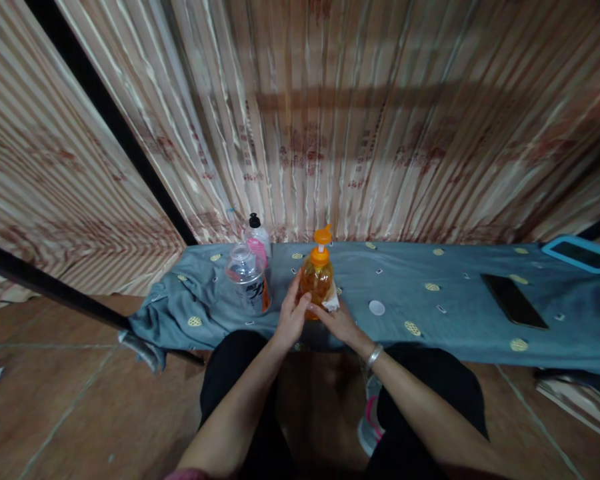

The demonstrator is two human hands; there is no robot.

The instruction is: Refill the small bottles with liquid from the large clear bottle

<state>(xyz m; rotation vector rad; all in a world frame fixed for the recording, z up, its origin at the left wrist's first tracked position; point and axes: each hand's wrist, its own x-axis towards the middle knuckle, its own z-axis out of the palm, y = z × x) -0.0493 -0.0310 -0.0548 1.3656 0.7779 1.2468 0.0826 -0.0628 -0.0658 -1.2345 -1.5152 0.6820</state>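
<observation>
Orange pump bottle point(317, 280) held in two hands, middle of the frame.
Left hand point(291, 319) wraps its side; right hand point(339, 320) presses a white wipe point(331, 303) on it. Bottle stands on the blue cloth point(430, 313); clear bottles point(247, 273) wait left, untouched. Wiping looks partway done.

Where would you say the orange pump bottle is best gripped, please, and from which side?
Probably round the belly of the orange pump bottle, from the near side: it stands upright, the belly is widest, and the pump head on top offers no firm hold. The left hand already cups its left flank; the right hand is at its base.
</observation>
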